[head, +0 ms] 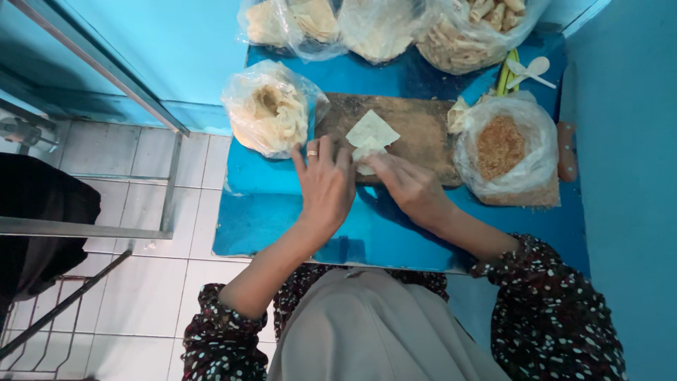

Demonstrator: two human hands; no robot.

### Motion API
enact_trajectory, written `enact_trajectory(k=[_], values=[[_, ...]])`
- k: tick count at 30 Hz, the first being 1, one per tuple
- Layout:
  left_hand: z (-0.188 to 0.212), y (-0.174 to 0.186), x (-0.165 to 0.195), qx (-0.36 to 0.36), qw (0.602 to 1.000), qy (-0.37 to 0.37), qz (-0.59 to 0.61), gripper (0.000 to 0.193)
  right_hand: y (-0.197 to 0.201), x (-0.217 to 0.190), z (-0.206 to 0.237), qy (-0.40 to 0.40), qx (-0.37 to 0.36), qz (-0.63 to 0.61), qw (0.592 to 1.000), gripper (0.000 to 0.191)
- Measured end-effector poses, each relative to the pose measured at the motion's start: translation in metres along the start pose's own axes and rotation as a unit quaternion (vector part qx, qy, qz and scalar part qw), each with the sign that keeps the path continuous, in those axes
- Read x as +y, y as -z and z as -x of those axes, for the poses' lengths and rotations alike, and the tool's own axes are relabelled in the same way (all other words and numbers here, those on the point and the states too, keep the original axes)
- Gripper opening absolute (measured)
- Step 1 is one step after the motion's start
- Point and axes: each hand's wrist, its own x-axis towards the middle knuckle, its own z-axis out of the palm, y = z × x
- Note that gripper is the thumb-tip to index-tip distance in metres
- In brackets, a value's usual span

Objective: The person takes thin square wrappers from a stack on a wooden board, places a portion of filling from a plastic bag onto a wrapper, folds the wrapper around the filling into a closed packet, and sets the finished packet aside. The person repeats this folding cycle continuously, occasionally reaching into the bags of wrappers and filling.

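A thin pale dough wrapper (pixel 371 131) lies on a worn wooden board (pixel 416 123) on a blue table (pixel 395 233). My left hand (pixel 326 185), with a ring on one finger, rests at the board's near edge, fingers touching the wrapper's lower fold. At that same fold my right hand (pixel 409 187) pinches the wrapper's near corner. Both hands work the one wrapper. The folded part under my fingers is mostly hidden.
A clear bag of pale wrappers (pixel 271 109) sits left of the board. A bag of brown crumbly filling (pixel 502 147) sits to the right. More bags of pastry (pixel 458 32) line the far edge, beside white plastic spoons (pixel 529 69). Tiled floor and a metal frame (pixel 169 183) lie left.
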Motion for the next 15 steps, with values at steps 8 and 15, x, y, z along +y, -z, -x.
enact_trajectory(k=[8,15], values=[[0.001,0.008,0.004,0.005,1.000,0.015,-0.013,0.025,0.033,0.009,-0.008,-0.237,-0.008,-0.118,0.964,0.047],[0.000,-0.002,0.008,0.007,1.000,0.001,-0.008,0.019,0.025,0.001,-0.015,-0.328,-0.048,-0.150,0.932,0.048]])
